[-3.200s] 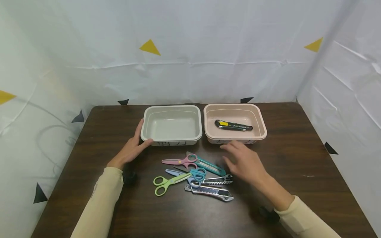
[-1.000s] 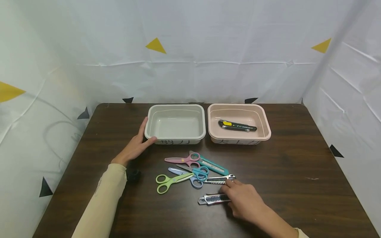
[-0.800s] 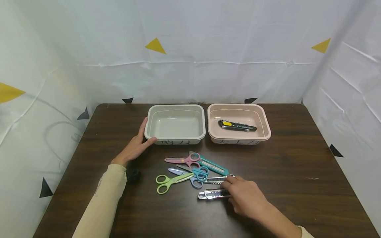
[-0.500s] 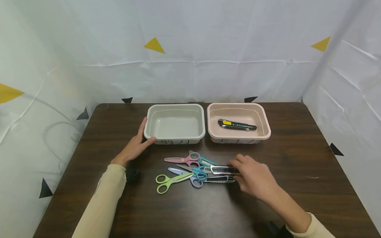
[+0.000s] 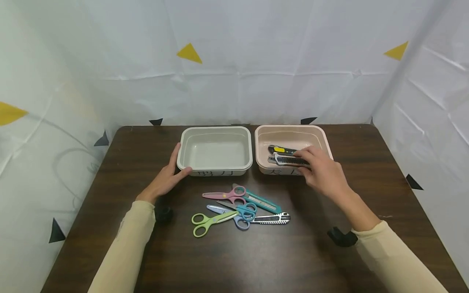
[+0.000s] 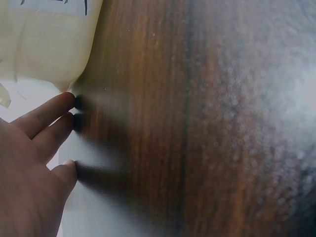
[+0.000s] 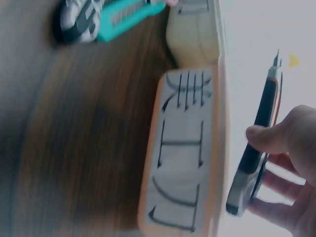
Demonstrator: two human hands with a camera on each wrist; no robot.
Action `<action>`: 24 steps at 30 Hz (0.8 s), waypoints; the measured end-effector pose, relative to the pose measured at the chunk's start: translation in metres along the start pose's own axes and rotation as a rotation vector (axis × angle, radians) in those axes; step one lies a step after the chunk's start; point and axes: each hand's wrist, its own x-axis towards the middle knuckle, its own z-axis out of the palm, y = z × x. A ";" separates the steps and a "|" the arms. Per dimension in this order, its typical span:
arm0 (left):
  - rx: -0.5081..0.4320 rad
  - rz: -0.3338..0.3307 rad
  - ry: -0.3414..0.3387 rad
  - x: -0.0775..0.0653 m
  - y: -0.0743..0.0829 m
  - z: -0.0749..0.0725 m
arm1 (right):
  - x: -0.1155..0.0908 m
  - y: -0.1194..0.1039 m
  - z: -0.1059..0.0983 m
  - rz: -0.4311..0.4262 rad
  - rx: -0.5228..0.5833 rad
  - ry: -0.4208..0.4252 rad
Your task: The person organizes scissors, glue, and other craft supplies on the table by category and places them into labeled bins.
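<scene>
My right hand pinches a silver and black box cutter over the front of the pink tray. In the right wrist view this box cutter is tilted above the tray's rim, thumb on one side and fingers on the other. A black and yellow box cutter lies inside the tray, partly hidden by the hand. My left hand, fingers extended, rests at the left front corner of the pale grey tray; its fingers show beside the tray in the left wrist view.
In front of the trays lie pink scissors, a teal box cutter, blue scissors, light-blue scissors, green scissors and a silver-black box cutter, several overlapping. White sheeting stands behind the table.
My right hand has picked up the silver and black box cutter from the table's front and carried it up and away to the pink tray. My left hand has stayed at the grey tray.
</scene>
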 end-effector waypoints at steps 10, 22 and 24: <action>-0.003 -0.003 -0.003 0.000 -0.003 0.000 | 0.035 0.034 0.012 0.150 0.050 -0.237; -0.011 -0.002 -0.016 0.006 -0.002 0.001 | 0.071 0.058 0.036 0.209 -0.043 -0.480; -0.012 -0.002 -0.019 0.006 -0.001 0.001 | 0.073 0.062 0.040 0.222 -0.042 -0.494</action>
